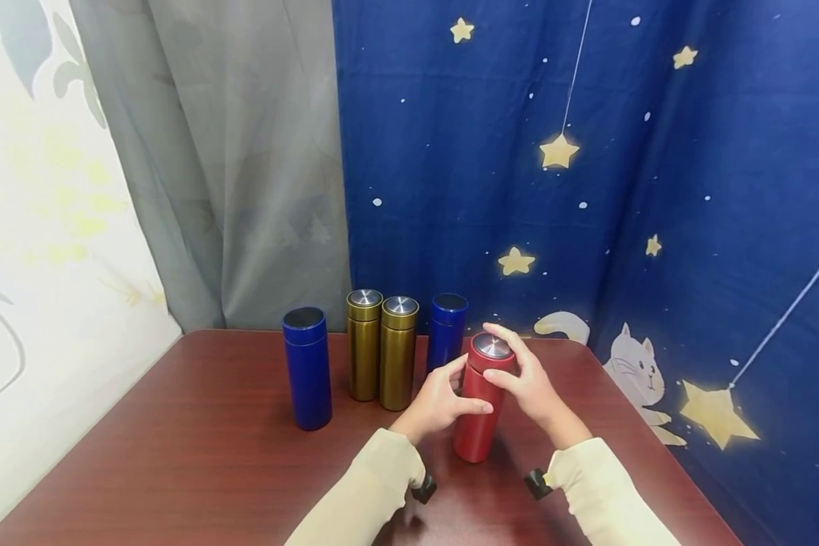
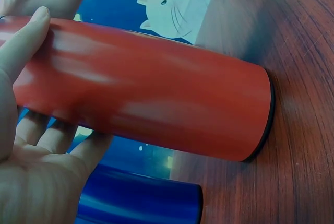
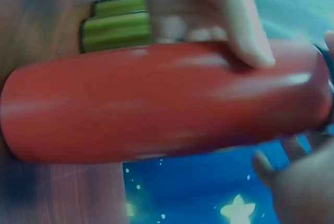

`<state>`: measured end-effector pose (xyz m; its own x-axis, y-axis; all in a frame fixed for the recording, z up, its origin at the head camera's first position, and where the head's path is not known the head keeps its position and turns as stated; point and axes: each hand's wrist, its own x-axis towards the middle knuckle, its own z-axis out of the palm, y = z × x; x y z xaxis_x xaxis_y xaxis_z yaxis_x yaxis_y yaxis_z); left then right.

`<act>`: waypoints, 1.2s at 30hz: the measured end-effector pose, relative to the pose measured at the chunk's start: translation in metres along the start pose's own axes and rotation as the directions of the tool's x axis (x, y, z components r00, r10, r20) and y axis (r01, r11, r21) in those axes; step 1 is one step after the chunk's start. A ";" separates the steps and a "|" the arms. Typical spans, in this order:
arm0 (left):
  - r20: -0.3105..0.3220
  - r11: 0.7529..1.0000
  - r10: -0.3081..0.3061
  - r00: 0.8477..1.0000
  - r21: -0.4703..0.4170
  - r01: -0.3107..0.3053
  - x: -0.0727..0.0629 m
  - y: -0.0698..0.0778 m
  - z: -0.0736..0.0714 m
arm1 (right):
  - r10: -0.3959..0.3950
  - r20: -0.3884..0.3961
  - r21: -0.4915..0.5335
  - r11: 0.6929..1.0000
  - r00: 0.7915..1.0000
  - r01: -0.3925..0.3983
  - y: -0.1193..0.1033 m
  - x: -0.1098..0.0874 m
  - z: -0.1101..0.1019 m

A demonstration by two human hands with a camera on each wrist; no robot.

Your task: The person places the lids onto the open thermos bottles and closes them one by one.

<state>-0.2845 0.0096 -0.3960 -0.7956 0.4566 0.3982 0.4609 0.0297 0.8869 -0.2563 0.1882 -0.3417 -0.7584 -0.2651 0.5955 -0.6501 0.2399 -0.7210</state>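
Note:
A red thermos flask [image 1: 476, 436] stands on the table, leaning slightly, its steel-topped lid [image 1: 493, 346] facing up. Round its upper body my left hand [image 1: 444, 398] holds it, with the thumb across the front. My right hand [image 1: 528, 379] grips the lid from the right, thumb in front and fingers over the far rim. In the left wrist view the black base edge of the red flask [image 2: 156, 93] meets the wood. The right wrist view is blurred; there the left thumb lies along the red flask [image 3: 130, 109] near its lid.
Two gold flasks [image 1: 364, 360] stand side by side behind my left hand. A blue flask [image 1: 307, 383] is farther left, and another blue flask [image 1: 445, 334] stands just behind the red one. Curtains [image 1: 450, 189] hang beyond the back edge of the brown table [image 1: 198, 455].

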 end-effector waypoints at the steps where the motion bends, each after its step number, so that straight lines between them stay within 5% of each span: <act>1: 0.001 1.000 -0.002 1.000 0.002 0.002 0.000 0.000 0.000 | -0.010 0.038 0.052 0.999 0.999 0.008 0.001 0.000 -0.004; 5: -0.002 1.000 -0.014 1.000 0.008 0.014 0.000 0.000 0.000 | -0.015 0.083 0.102 0.995 0.996 0.006 0.008 0.001 -0.014; 14: -0.010 0.999 -0.042 0.999 0.016 0.042 0.000 0.002 0.000 | 0.016 0.048 -0.124 0.992 0.999 -0.010 -0.019 0.001 -0.015; 18: -0.010 0.999 -0.037 0.999 0.016 0.037 -0.001 0.001 0.000 | -0.020 0.020 -0.247 0.969 1.000 0.024 -0.027 -0.001 -0.012; 24: -0.013 0.999 -0.032 0.999 0.015 0.032 -0.001 0.000 0.001 | -0.092 -0.052 -0.346 0.936 0.994 0.068 0.000 -0.003 -0.011; 36: -0.007 1.000 -0.003 1.000 0.001 0.003 0.000 -0.003 0.000 | -0.291 -0.142 -0.543 0.822 0.946 0.171 0.010 -0.001 0.000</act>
<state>-0.2859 0.0100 -0.3983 -0.7996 0.4505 0.3971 0.4588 0.0316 0.8880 -0.2618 0.1912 -0.3499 -0.5352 -0.1883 0.8235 -0.6904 0.6593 -0.2979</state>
